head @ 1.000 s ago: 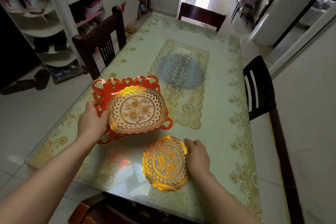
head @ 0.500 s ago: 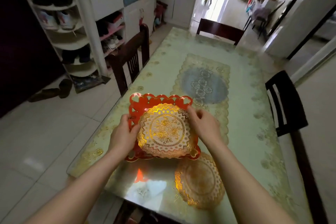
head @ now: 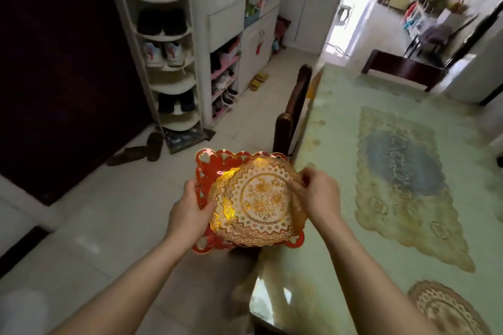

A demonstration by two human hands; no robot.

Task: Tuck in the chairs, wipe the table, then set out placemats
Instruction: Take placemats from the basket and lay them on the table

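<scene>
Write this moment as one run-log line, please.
stage: setting placemats | left hand: holds red tray | right hand: pinches top gold placemat | table: one laid placemat

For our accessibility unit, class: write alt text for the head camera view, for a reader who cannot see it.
A left hand grips a red tray beside a table, while the right hand pinches the top gold placemat stacked in it. A second placemat lies on the table; a chair is tucked in alongside.
</scene>
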